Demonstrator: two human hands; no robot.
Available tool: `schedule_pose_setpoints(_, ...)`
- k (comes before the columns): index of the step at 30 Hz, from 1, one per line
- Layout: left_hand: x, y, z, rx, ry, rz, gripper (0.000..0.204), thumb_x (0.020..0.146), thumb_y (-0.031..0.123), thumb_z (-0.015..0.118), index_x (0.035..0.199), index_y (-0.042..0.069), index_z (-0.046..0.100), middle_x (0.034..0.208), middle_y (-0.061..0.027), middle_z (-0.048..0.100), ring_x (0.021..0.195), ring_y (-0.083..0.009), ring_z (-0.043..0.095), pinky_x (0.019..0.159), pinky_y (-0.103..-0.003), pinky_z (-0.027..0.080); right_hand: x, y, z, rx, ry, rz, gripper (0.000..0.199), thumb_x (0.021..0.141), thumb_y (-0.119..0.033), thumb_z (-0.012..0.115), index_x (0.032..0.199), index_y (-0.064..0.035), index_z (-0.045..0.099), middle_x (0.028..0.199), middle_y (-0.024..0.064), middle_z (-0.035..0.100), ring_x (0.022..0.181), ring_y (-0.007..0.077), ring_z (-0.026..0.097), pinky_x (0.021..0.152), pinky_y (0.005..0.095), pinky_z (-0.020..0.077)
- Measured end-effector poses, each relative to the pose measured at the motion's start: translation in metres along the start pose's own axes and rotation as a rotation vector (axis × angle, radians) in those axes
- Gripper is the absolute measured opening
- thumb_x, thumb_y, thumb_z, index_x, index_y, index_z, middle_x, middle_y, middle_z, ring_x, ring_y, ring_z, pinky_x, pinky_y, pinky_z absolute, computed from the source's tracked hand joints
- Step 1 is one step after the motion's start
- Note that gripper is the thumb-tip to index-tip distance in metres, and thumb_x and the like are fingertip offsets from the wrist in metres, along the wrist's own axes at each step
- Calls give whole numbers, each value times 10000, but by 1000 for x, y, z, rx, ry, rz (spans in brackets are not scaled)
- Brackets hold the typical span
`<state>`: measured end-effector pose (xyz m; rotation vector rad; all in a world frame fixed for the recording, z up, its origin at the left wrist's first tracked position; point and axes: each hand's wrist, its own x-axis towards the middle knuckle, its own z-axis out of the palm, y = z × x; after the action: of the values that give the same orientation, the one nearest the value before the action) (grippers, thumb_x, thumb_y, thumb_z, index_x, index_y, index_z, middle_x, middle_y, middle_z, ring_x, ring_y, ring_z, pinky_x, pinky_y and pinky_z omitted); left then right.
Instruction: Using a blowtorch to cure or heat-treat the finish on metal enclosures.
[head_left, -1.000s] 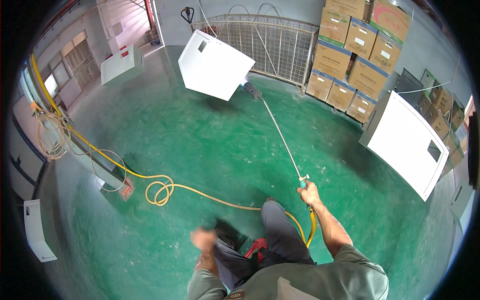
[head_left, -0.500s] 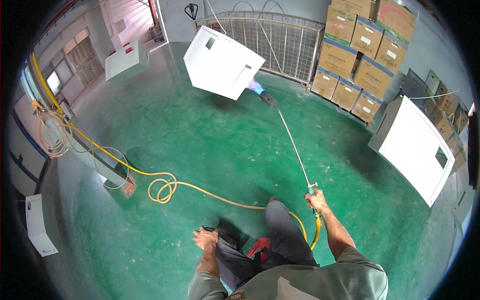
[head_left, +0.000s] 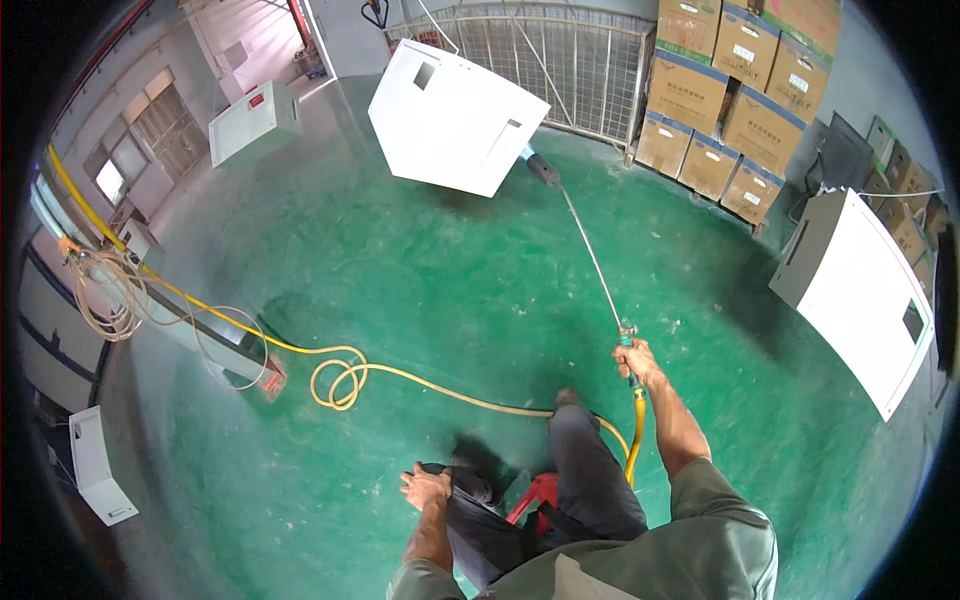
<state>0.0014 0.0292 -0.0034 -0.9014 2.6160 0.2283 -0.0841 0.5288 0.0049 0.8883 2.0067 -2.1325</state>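
Observation:
My right hand (head_left: 636, 362) is wrapped round the green handle of a long gas torch (head_left: 594, 255). The thin metal tube runs up and away to a dark burner head (head_left: 542, 170), which is by the right edge of a hanging white box-shaped cabinet (head_left: 455, 118). Only a little blue flame shows there; the cabinet hides the rest. A yellow hose (head_left: 638, 425) leaves the bottom of the torch handle. On my left knee (head_left: 470, 490) rests my left hand (head_left: 427, 487), holding nothing, its fingers laid over the knee.
Another white cabinet (head_left: 865, 300) hangs at the right; more white cabinets (head_left: 256, 124) are at the far left and near left (head_left: 100, 470). The yellow hose loops over the green floor (head_left: 480, 300). Behind stand a wire mesh cage (head_left: 590, 75) and stacked cardboard boxes (head_left: 755, 130). Under me is a red seat (head_left: 540, 492).
The burner head has moved against the hanging cabinet's right edge, and less flame shows. That cabinet has turned slightly and appears wider. My left hand stays on the knee.

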Motion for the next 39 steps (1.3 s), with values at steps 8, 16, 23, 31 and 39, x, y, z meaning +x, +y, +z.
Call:
schedule_pose_setpoints(8, 7, 4, 5, 33, -7, -11, 765, 715, 464, 803, 1384, 190, 555, 1396, -140, 437, 1237, -390, 498, 980, -484, 521, 29, -12, 0, 45, 7, -28, 138, 794, -82, 667, 759, -56, 536, 607, 24, 517, 423, 135, 474, 384, 301, 368)
schedule_pose_setpoints(16, 8, 5, 11, 53, 12, 11, 758, 720, 453, 803, 1384, 185, 554, 1388, -145, 443, 1212, -397, 516, 964, -482, 533, -34, 9, -38, -25, 98, -94, 81, 778, -83, 634, 751, -54, 563, 570, 17, 502, 425, 129, 472, 394, 293, 363)
schedule_pose_setpoints(23, 11, -1, 13, 68, 30, 13, 756, 733, 460, 801, 1387, 181, 544, 1345, -150, 459, 1203, -393, 527, 943, -483, 547, -105, 23, -67, -62, 154, -123, 48, 747, -49, 596, 774, -23, 565, 552, 40, 526, 400, 142, 479, 392, 303, 371)
schedule_pose_setpoints(31, 3, -8, 11, 21, 42, 38, 752, 730, 460, 793, 1387, 186, 549, 1348, -142, 461, 1198, -390, 533, 938, -482, 549, -168, 40, -83, -89, 201, -86, 73, 801, -45, 640, 855, -36, 591, 574, 16, 527, 420, 129, 485, 391, 303, 349)
schedule_pose_setpoints(39, 3, -15, 6, -13, 48, 20, 718, 736, 444, 790, 1370, 199, 562, 1354, -126, 458, 1181, -376, 537, 934, -479, 545, -213, 68, -82, -181, 176, -7, 53, 794, -42, 625, 801, -21, 577, 553, 41, 541, 394, 143, 477, 389, 316, 353)
